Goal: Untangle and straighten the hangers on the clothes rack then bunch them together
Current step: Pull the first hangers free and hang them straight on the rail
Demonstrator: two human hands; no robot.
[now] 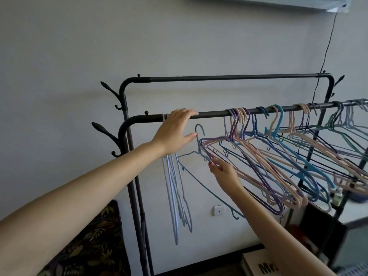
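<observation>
A black clothes rack has a near rail (211, 113) and a higher far rail (229, 78). My left hand (175, 132) rests flat on the near rail's left end, fingers spread, over a few pale blue hangers (175, 196) hanging straight down. My right hand (223, 172) pinches a blue hanger (201, 180) at its neck; its hook (199, 129) is off the rail, just below it. To the right, a tangled mass of purple, pink and blue hangers (278, 156) hangs tilted along the near rail.
Branch-like coat hooks (107, 134) stick out from the rack's left posts. A black cable (326, 50) runs down the wall behind the rack. A patterned cushion (95, 246) sits at lower left, and a box (256, 263) stands on the floor.
</observation>
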